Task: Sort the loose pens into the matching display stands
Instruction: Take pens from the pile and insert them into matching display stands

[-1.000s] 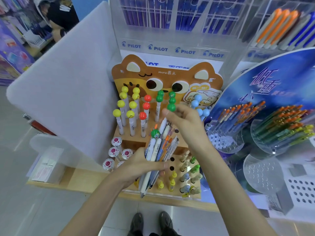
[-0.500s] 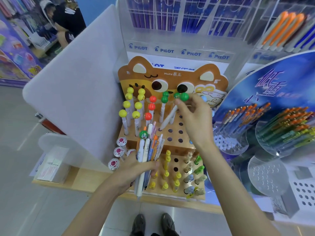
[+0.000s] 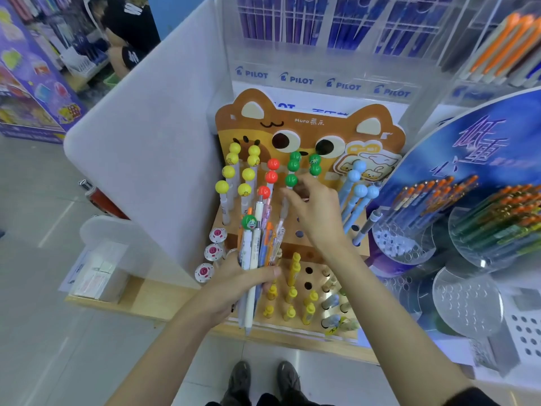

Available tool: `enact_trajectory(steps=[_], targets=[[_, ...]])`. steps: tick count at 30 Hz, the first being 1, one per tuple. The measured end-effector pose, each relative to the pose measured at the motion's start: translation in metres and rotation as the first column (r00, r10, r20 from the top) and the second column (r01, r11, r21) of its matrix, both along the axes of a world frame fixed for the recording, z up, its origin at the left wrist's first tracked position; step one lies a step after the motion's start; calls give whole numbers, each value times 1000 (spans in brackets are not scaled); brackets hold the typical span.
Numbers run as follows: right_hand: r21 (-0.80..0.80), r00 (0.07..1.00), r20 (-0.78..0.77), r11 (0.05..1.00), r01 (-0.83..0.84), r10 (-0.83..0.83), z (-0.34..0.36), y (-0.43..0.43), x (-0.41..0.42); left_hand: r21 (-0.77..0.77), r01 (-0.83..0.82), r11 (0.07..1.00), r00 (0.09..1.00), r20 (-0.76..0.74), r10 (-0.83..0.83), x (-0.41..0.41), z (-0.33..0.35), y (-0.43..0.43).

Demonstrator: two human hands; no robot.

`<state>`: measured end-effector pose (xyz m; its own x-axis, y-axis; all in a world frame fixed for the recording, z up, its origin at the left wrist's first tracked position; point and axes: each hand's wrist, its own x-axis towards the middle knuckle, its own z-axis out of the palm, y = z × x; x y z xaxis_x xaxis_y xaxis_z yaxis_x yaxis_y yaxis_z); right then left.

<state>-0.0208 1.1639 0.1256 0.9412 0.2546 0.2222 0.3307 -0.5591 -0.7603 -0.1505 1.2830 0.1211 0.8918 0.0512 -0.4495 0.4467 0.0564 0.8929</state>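
Shop shelving crowds the cat-faced stand (image 3: 310, 124); left hand (image 3: 234, 285) fingers clamp the pen bundle (image 3: 257, 244), right hand (image 3: 316, 212) fingers apart.

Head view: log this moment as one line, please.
left hand: grips pen bundle | right hand: over cat stand by green ball-top pens; grip unclear | remaining: bundle unsorted

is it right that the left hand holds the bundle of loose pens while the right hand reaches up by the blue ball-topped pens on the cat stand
Not quite. In the head view the left hand does hold the bundle of loose pens, but the right hand reaches by the green ball-topped pens on the cat stand, not the blue ones.
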Motion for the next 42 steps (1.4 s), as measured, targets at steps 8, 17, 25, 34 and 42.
enact_trajectory(steps=[8, 17, 25, 34, 42], targets=[[165, 999, 30, 986, 15, -20, 23, -13, -37, 19, -29, 999, 1000, 1, 29, 5, 4, -5], [50, 950, -230, 978, -204, 210, 30, -7, -54, 112, -26, 993, 1000, 8, 25, 10, 13, -17], [287, 957, -258, 957, -51, 128, 32, -7, -58, 42, 0, 999, 1000, 31, -1, 8, 20, -22], [353, 957, -290, 930, 98, 9, 35, -9, -58, -3, -49, 999, 996, 73, 49, 3, 23, -28], [447, 971, -224, 894, 28, 82, 36, -29, -58, -87, -61, 994, 992, 108, 70, -3, 19, -41]])
